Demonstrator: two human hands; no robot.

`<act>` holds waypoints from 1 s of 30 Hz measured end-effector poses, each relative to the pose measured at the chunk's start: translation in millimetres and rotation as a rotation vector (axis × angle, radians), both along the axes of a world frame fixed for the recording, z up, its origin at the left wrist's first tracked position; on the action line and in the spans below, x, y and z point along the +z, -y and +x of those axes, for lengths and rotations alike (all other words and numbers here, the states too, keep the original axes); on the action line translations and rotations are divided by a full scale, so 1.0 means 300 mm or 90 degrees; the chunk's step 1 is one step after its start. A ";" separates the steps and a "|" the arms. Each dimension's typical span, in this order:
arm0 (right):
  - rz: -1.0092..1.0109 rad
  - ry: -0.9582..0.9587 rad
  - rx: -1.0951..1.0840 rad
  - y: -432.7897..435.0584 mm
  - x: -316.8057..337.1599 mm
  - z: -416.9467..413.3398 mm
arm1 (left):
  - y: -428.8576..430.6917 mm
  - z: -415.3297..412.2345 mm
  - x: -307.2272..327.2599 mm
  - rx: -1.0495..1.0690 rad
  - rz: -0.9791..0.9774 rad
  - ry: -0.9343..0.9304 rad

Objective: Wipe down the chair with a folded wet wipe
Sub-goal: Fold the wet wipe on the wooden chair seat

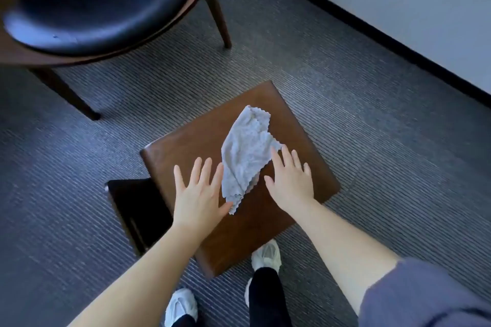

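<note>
Head view.
Chair (186, 146): brown square seat, centre of view, standing on striped grey carpet (372, 167).
Wet wipe (247, 156): pale, loosely folded (edges scalloped), lying diagonally on the seat between the two hands.
Left hand (199, 194): palm down, fingers straight and spread, gripping nothing; thumb touches the wipe's lower corner.
Right hand (291, 180): flat likewise, fingers straight; forefinger tip on the wipe's right edge.
Second chair (101, 8): round black cushion, upper left.
White shoes (267, 253): beside the seat's near corner.

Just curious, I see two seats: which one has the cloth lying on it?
The square brown seat, the nearer one, carries the wipe; the round black seat has none.
</note>
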State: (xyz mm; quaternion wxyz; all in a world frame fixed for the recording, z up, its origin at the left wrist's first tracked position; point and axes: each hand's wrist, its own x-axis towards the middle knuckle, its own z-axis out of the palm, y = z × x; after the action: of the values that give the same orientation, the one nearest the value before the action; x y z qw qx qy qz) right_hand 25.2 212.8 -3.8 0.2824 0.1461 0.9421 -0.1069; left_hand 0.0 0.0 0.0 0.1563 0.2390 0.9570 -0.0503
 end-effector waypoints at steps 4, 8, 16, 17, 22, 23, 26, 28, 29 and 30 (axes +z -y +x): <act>0.008 -0.076 0.137 -0.064 -0.109 -0.047 | -0.078 0.023 -0.088 -0.050 0.080 0.002; -0.015 -0.239 0.266 -0.098 -0.191 -0.075 | -0.137 0.026 -0.146 -0.053 0.137 0.009; -0.022 -0.261 0.278 -0.113 -0.195 -0.141 | -0.140 -0.037 -0.145 -0.040 0.050 0.050; -0.025 -0.242 0.273 -0.113 -0.182 -0.138 | -0.134 -0.045 -0.132 -0.051 0.029 0.065; -0.064 -0.147 0.254 -0.122 -0.064 -0.118 | -0.060 -0.089 -0.033 -0.047 -0.020 0.126; -0.087 -0.138 0.243 -0.117 -0.030 -0.120 | -0.045 -0.107 0.000 -0.036 0.000 0.125; -0.134 -0.139 0.174 -0.094 0.099 -0.148 | -0.009 -0.176 0.110 0.021 0.121 0.105; -0.138 -0.163 0.150 -0.081 0.199 -0.188 | 0.000 -0.228 0.203 0.049 0.183 0.084; -0.134 -0.178 0.150 -0.076 0.251 -0.210 | 0.003 -0.256 0.248 0.065 0.196 0.082; -0.129 -0.199 0.152 -0.075 0.304 -0.234 | 0.009 -0.287 0.291 0.089 0.207 0.077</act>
State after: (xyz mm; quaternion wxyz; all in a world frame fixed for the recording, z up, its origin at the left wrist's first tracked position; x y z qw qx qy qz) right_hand -45.0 235.2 87.3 0.1571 -0.0140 0.9695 -0.1878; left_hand -86.0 -2.7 87.3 0.1762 0.1969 0.9556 0.1307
